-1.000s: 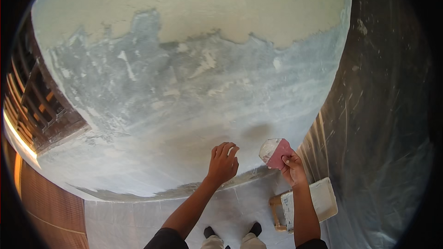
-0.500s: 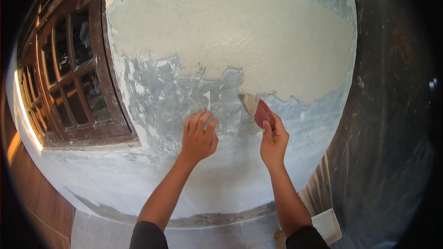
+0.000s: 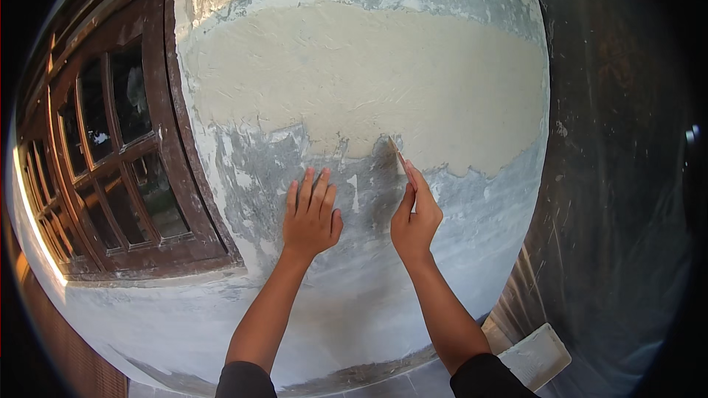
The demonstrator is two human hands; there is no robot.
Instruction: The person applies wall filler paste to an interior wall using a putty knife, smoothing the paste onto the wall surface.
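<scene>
My right hand [image 3: 417, 220] grips a putty knife [image 3: 402, 161] with a reddish handle, now seen nearly edge-on. Its blade tip meets the wall at the ragged lower border of a broad cream layer of filler [image 3: 369, 66]. To the left, my left hand [image 3: 310, 215] is open, fingers stretched upward over the rough grey wall surface [image 3: 254, 177]; the palm looks laid against it. Thin smears of pale filler show on the grey around both hands.
A brown wooden window [image 3: 158, 243] with small panes stands at the left, its sill smeared white. Dark plastic sheeting [image 3: 619, 177] hangs along the right. Low at the right, a white tray [image 3: 564, 357] sits beside my right sleeve.
The putty knife has turned from showing its broad face to edge-on, and its tip sits at the filler's border. My left hand's curled fingers have straightened. The whole view has shifted slightly.
</scene>
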